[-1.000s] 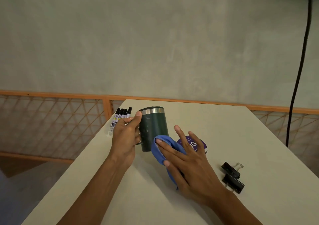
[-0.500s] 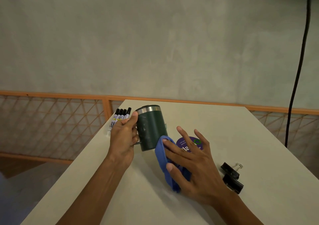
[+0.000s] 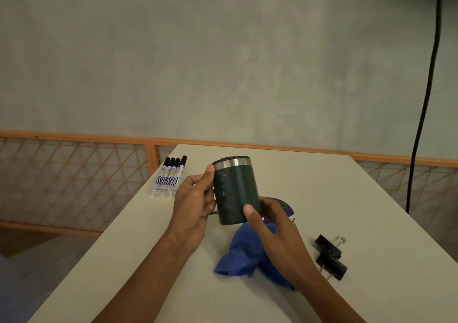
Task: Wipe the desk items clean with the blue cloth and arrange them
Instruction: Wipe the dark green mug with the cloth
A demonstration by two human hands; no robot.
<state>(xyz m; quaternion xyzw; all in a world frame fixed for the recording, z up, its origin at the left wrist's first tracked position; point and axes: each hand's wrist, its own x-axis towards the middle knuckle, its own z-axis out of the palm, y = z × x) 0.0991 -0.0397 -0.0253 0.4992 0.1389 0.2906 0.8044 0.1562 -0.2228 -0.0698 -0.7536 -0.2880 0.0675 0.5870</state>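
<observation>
Leaving the blue cloth (image 3: 238,258) crumpled just below the green mug (image 3: 235,191), the right hand (image 3: 277,231) has curled round the mug's base while the left hand (image 3: 193,206) still grips its handle, so wiping has probably given way to repositioning.

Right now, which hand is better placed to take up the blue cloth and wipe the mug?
Right. The right hand sits directly over the blue cloth, with its thumb low on the green mug. The left hand grips the mug at its handle side, steadying it, away from the cloth.
</observation>
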